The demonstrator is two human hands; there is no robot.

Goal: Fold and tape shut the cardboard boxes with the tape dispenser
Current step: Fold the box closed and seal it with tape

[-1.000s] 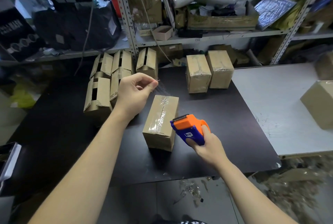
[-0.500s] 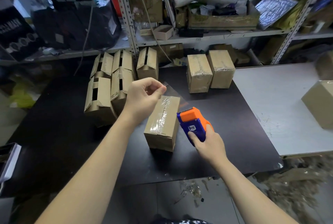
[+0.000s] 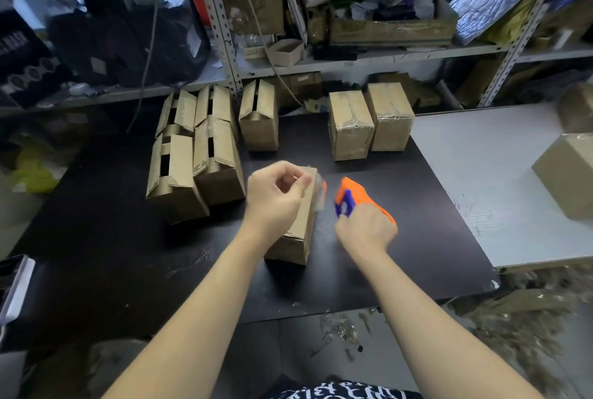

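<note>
We see the left hand (image 3: 276,196) curled over the top of the box (image 3: 296,238), thumb and forefinger pinched together on what looks like the free end of clear tape (image 3: 319,191); the strip is blurred, so we cannot tell how much of it is out. The right hand (image 3: 364,228) is wrapped tight around the handle of the orange and blue tape dispenser (image 3: 351,196), which hangs just beside the box's right side. The box stands on end near the middle of the black tabletop (image 3: 417,238), somewhat toward its front edge. The open boxes (image 3: 179,180) wait toward the back left corner and the taped boxes (image 3: 349,129) sit at the back edge. Neither hand pins the box down, and that is our main worry. It is tall, narrow and probably light, so a sideways tug from the dispenser could tip it or skid it across the slick top. A strip held in the air between two hands may fold onto itself or cling to the fingers. If it lands off the seam, the flaps may lift again. We also judge the dispenser's cutting edge to be near the left fingertips, so a hurried snap could nick them.
</note>
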